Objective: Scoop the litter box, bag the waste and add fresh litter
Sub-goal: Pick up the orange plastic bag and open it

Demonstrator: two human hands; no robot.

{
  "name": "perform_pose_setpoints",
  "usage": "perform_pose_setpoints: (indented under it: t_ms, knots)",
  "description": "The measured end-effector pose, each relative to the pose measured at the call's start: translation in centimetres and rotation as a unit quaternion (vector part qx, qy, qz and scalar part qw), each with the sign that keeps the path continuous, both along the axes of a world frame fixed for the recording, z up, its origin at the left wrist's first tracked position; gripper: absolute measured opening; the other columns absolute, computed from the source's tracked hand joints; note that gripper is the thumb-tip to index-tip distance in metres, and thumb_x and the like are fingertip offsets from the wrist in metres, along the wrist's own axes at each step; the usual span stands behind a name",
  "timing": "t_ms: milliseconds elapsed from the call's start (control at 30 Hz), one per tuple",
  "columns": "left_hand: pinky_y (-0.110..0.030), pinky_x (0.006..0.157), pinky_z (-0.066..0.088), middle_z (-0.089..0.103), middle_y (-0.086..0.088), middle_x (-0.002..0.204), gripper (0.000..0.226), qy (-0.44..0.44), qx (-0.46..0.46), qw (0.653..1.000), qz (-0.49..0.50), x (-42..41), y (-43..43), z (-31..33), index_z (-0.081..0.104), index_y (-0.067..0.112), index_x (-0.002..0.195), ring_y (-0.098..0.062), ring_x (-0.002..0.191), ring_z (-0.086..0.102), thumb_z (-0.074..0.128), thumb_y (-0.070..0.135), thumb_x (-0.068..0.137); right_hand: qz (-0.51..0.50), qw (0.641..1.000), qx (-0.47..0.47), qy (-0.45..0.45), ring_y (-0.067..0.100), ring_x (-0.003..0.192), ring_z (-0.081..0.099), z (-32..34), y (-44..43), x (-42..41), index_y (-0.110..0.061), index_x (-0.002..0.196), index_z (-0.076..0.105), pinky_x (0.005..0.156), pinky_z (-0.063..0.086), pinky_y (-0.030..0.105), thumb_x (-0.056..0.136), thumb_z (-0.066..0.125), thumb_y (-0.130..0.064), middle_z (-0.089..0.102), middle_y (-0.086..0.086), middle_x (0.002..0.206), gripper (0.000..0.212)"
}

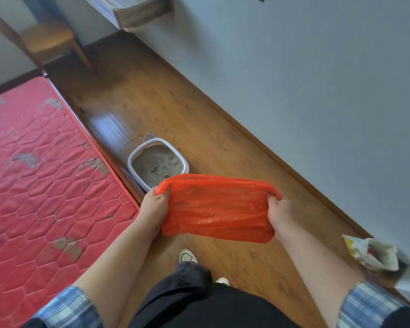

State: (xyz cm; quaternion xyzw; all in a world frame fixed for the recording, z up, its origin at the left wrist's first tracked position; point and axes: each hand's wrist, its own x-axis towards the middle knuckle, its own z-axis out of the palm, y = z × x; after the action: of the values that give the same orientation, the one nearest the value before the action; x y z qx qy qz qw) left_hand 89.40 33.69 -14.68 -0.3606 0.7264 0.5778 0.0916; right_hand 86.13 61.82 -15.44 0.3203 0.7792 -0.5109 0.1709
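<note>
Left hand [154, 204] and right hand [278, 209] are gripping the orange bag [217, 209] ends, stretching it at frame center below the litter box [137, 155].

No text, label, brand or number can be read anywhere in this view. The crumpled packet [372, 253] at the right edge carries yellow and red print, but it is too blurred for any word to be made out. The bag [218, 209] is plain orange plastic, with no lettering on the side that shows.
</note>
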Motion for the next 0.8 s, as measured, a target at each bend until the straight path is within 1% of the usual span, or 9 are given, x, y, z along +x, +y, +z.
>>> perform_pose_setpoints:
  t_ms: [67, 133, 267, 333, 400, 500, 600, 667, 800]
  knots:
    - [-0.054, 0.085, 0.056, 0.072, -0.010, 0.092, 0.032, 0.007, -0.012, 1.000, -0.004, -1.7, 0.0, 0.2, 0.067, 0.018, 0.085, -0.027, 0.085, 0.067, 0.048, 0.041, 0.095, 0.025, 1.000, 0.013, 0.011, 0.028, 0.115, 0.058, 0.4, -0.1, -1.5, -0.026, 0.136, 0.053, 0.105, 0.046, 0.050, 0.105, 0.038, -0.037, 0.062, 0.003, 0.126, 0.036]
    - [-0.054, 0.086, 0.056, 0.073, -0.010, 0.095, 0.039, 0.010, -0.029, 0.999, -0.017, -3.5, -0.4, 0.2, 0.068, 0.018, 0.089, -0.031, 0.092, 0.069, 0.044, 0.049, 0.090, 0.041, 0.998, 0.034, 0.014, 0.027, 0.115, 0.058, 1.0, -0.3, -3.3, -0.032, 0.138, 0.051, 0.104, 0.047, 0.052, 0.105, 0.036, -0.043, 0.061, 0.000, 0.127, 0.038]
    - [-0.038, 0.079, 0.050, 0.067, -0.003, 0.089, 0.041, 0.018, -0.097, 0.993, -0.059, -7.3, -1.0, 0.2, 0.065, 0.016, 0.092, -0.029, 0.091, 0.064, 0.036, 0.043, 0.101, 0.052, 0.997, 0.053, 0.030, 0.026, 0.113, 0.057, 1.6, -1.2, -7.2, -0.025, 0.141, 0.050, 0.105, 0.044, 0.047, 0.107, 0.034, -0.037, 0.060, 0.002, 0.128, 0.039]
    - [-0.034, 0.073, 0.042, 0.066, -0.005, 0.088, 0.044, 0.021, -0.124, 0.990, -0.060, -9.5, -1.0, 0.1, 0.064, 0.012, 0.092, -0.028, 0.089, 0.062, 0.033, 0.040, 0.104, 0.060, 0.996, 0.056, 0.028, 0.024, 0.104, 0.057, 1.7, -1.4, -9.1, -0.024, 0.136, 0.053, 0.098, 0.046, 0.042, 0.106, 0.033, -0.036, 0.062, 0.001, 0.117, 0.038]
    - [-0.033, 0.073, 0.039, 0.066, -0.005, 0.088, 0.046, 0.024, -0.130, 0.990, -0.055, -11.5, -0.5, 0.2, 0.065, 0.010, 0.092, -0.025, 0.086, 0.060, 0.033, 0.041, 0.105, 0.070, 0.996, 0.053, 0.022, 0.022, 0.094, 0.058, 1.7, -1.2, -11.1, -0.024, 0.128, 0.057, 0.094, 0.048, 0.043, 0.105, 0.033, -0.041, 0.063, -0.003, 0.101, 0.037]
    - [-0.033, 0.073, 0.040, 0.066, -0.002, 0.085, 0.044, 0.020, -0.126, 0.991, -0.041, -14.5, 1.1, -0.4, 0.065, 0.011, 0.091, -0.024, 0.086, 0.060, 0.033, 0.038, 0.105, 0.097, 0.994, 0.039, 0.018, 0.013, 0.085, 0.057, 1.7, 0.3, -14.8, -0.024, 0.123, 0.058, 0.087, 0.045, 0.038, 0.104, 0.034, -0.047, 0.064, 0.000, 0.104, 0.038]
    - [-0.033, 0.075, 0.040, 0.062, 0.003, 0.082, 0.038, 0.013, -0.130, 0.991, -0.019, -17.9, 3.8, -1.4, 0.061, 0.015, 0.088, -0.024, 0.087, 0.059, 0.035, 0.036, 0.105, 0.131, 0.991, 0.001, 0.004, 0.008, 0.083, 0.054, 1.1, 2.9, -19.4, -0.029, 0.117, 0.055, 0.081, 0.041, 0.034, 0.103, 0.034, -0.055, 0.060, -0.007, 0.098, 0.036]
    - [-0.034, 0.077, 0.042, 0.063, 0.001, 0.083, 0.036, 0.019, -0.139, 0.990, -0.002, -20.6, 6.0, -2.1, 0.060, 0.016, 0.087, -0.026, 0.088, 0.059, 0.036, 0.034, 0.105, 0.160, 0.987, -0.008, 0.015, 0.010, 0.088, 0.059, 0.3, 4.8, -22.9, -0.035, 0.110, 0.057, 0.084, 0.045, 0.037, 0.099, 0.034, -0.063, 0.063, -0.010, 0.100, 0.037]
    - [-0.035, 0.079, 0.042, 0.065, -0.006, 0.092, 0.036, 0.016, -0.162, 0.985, 0.049, -26.3, 11.0, -3.5, 0.061, 0.014, 0.090, -0.027, 0.090, 0.058, 0.035, 0.034, 0.105, 0.233, 0.972, -0.025, 0.024, 0.017, 0.106, 0.062, -1.1, 9.1, -31.1, -0.037, 0.106, 0.064, 0.101, 0.048, 0.045, 0.082, 0.037, -0.077, 0.068, -0.009, 0.112, 0.054]
